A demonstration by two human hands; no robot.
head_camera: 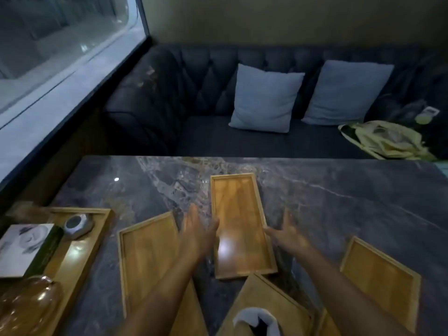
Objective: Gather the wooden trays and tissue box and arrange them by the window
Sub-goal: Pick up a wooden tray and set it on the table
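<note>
Several wooden trays lie on the dark marble table (339, 202). The middle tray (238, 214) lies lengthwise between my hands. My left hand (197, 234) hovers open at its left edge, and my right hand (287, 235) is spread open at its right edge; neither clearly grips it. Another tray (148, 255) lies left of my left arm, and one more (385, 280) sits to the right. A wooden tissue box (261, 304) with white tissue poking out stands at the near edge. A larger tray (80, 258) by the window side carries other items.
The window (60, 44) runs along the left. On the left tray sit a white card box (23, 248), a grey faceted dish (77, 225) and an amber glass jar (26, 304). Behind the table is a dark sofa (194, 98) with two blue cushions and a yellow bag (388, 139).
</note>
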